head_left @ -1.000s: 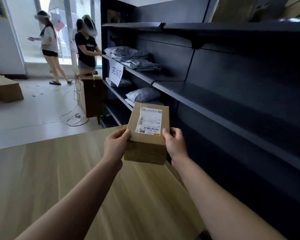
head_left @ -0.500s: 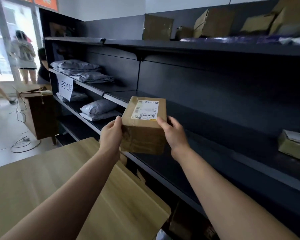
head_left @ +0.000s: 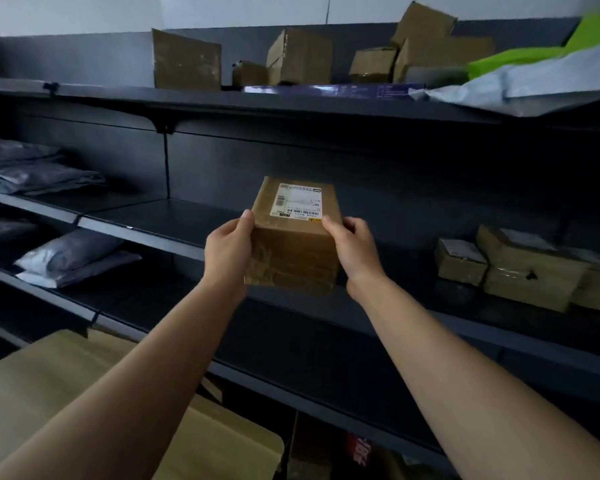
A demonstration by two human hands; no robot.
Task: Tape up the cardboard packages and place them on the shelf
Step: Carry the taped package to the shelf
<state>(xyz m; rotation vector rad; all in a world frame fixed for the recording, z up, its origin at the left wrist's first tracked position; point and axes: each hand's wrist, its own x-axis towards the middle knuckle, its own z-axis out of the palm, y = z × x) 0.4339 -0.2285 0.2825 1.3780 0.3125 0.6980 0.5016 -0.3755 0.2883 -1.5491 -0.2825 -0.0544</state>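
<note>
A small taped cardboard package (head_left: 293,252) with a white shipping label on top hangs in the air in front of the dark metal shelf (head_left: 142,230). My left hand (head_left: 227,249) grips its left side and my right hand (head_left: 352,249) grips its right side, thumbs on the top edge. The package is level with the middle shelf board, just in front of it.
Several taped cardboard boxes (head_left: 527,268) lie on the middle shelf at the right. Grey poly mailer bags (head_left: 66,254) lie on the left shelves. More boxes (head_left: 298,57) stand on the top shelf. A wooden table (head_left: 32,386) is at the lower left.
The view has turned right, away from the doorway and towards the shelf. Both hands have carried the package further right and up, close to the middle shelf board.
</note>
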